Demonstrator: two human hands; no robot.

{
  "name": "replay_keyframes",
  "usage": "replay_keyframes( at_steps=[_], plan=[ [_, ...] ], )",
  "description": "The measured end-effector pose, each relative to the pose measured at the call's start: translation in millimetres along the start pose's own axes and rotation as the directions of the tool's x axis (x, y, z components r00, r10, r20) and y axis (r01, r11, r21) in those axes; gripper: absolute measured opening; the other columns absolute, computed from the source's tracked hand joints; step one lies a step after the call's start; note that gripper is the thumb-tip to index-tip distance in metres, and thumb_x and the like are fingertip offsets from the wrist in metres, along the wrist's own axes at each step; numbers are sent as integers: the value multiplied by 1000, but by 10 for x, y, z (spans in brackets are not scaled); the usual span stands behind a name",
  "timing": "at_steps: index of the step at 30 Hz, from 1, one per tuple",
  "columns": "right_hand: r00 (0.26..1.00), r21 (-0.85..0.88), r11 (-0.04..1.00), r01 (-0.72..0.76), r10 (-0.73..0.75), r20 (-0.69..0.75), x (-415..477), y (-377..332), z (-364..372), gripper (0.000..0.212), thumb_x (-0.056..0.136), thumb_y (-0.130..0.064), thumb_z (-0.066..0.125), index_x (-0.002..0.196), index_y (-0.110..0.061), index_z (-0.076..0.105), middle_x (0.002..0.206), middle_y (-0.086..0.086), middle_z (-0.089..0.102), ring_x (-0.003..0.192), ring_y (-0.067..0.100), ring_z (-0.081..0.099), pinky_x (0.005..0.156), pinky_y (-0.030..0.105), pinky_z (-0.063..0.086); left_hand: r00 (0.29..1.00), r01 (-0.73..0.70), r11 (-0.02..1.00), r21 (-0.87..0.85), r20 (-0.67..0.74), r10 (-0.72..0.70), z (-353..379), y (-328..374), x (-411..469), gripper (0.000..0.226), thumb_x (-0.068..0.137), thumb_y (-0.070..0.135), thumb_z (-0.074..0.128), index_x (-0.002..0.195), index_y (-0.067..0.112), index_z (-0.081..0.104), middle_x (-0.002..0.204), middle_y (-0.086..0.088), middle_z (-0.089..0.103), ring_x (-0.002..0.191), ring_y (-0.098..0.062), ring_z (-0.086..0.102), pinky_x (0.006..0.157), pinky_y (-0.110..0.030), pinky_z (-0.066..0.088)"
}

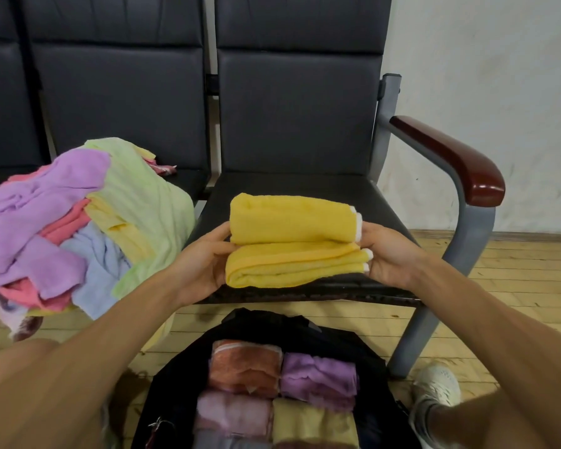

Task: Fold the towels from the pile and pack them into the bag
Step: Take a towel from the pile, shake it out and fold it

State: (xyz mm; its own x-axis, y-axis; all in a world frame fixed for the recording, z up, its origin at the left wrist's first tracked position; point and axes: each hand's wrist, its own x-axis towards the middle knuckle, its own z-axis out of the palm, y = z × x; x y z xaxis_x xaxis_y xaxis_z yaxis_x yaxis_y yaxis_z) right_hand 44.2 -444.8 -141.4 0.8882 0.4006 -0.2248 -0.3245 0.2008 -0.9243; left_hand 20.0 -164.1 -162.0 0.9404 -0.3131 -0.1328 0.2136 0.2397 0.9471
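Here, our left hand (204, 257) and right hand (391, 254) grip the folded yellow terry towel (292, 241) by its ends, and slack could unfold it above the near black fabric bag (172, 380).

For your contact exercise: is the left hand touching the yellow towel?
Touching: the head view shows the left hand pinching the yellow towel at its edge.

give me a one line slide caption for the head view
Left hand and right hand grip a folded yellow towel before the chair; towel pile at left, packed bag below.
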Motion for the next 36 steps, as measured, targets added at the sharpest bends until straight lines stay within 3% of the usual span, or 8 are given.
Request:
replay_keyframes(
  at_steps=[5, 10, 14, 17, 23, 27, 33, 36],
  plan=[
    [998, -5, 998, -55, 55, -16, -2, 17, 12, 38, 93, -17, 33, 84, -3, 67, 91, 16, 66, 77, 28, 67, 65, 36, 59, 996, 91, 996, -24, -18, -91, -45, -5, 18, 40, 92, 20, 33, 114, 14, 65, 110, -11, 70, 94, -29, 69, 72, -41, 58],
    [986, -188, 970, -155, 138, -98, 73, 83, 39, 44, 90, -42, 61, 103, -1, 71, 109, 23, 66, 101, 35, 66, 84, 43, 56, 992, 114, 984, 136, 30, -119, -12, -62, 29, 21, 87, 35, 61, 73, 20, 57, 72, 2, 58, 66, -13, 57, 59, -30, 47],
    [993, -243, 963, -114, 103, -56, 94, 79, 76, 25, 79, -22, 72, 97, -5, 67, 95, 11, 69, 83, 22, 71, 64, 33, 59, 999, 25, 976, 216, -50, -14, 2, -103, 42, 29, 76, 2, 72, 91, 22, 57, 107, -3, 57, 94, -23, 62, 59, -31, 53],
    [994, -243, 964, -104, 109, 7, 90, 71, 70, 43, 71, -2, 72, 112, -6, 62, 110, 11, 71, 96, 23, 71, 72, 33, 61, 973, -33, 978, 204, -217, 78, 13, -95, 48, 62, 71, -6, 76, 120, 28, 58, 119, -7, 55, 106, -28, 61, 73, -37, 58],
    [995, -326, 943, -66, 37, -96, 6, 138, 105, 34, 81, -5, 72, 114, -4, 66, 114, 11, 72, 103, 24, 70, 88, 37, 58, 972, -36, 974, 222, -220, 86, 34, -176, 10, 37, 79, 8, 75, 114, 15, 65, 110, -3, 72, 102, -19, 69, 87, -37, 56],
    [999, -441, 897, -30, 13, -41, -103, 232, 124, 55, 69, -27, 77, 121, -15, 63, 119, 5, 70, 111, 25, 66, 98, 47, 52, 956, -96, 925, 368, -226, 189, 52, -214, -64, 34, 83, 19, 74, 115, 19, 65, 107, 3, 73, 99, -14, 70, 87, -37, 56],
    [981, -442, 887, -133, 182, 70, -344, 429, 54, 40, 87, -23, 61, 127, -19, 57, 116, 8, 71, 100, 30, 70, 67, 40, 61, 996, 28, 876, 481, -86, 15, 50, -316, -282, 31, 90, 32, 65, 118, 20, 58, 109, 0, 71, 94, -12, 70, 79, -38, 60],
    [950, -457, 856, -242, 305, 69, -374, 579, 23, 42, 86, -20, 62, 127, -11, 57, 105, 7, 73, 88, 21, 71, 66, 34, 60, 999, 42, 815, 579, -11, -44, 18, -482, -430, 42, 91, 39, 59, 125, 21, 42, 120, -2, 59, 94, -7, 68, 75, -40, 60]
  ],
)
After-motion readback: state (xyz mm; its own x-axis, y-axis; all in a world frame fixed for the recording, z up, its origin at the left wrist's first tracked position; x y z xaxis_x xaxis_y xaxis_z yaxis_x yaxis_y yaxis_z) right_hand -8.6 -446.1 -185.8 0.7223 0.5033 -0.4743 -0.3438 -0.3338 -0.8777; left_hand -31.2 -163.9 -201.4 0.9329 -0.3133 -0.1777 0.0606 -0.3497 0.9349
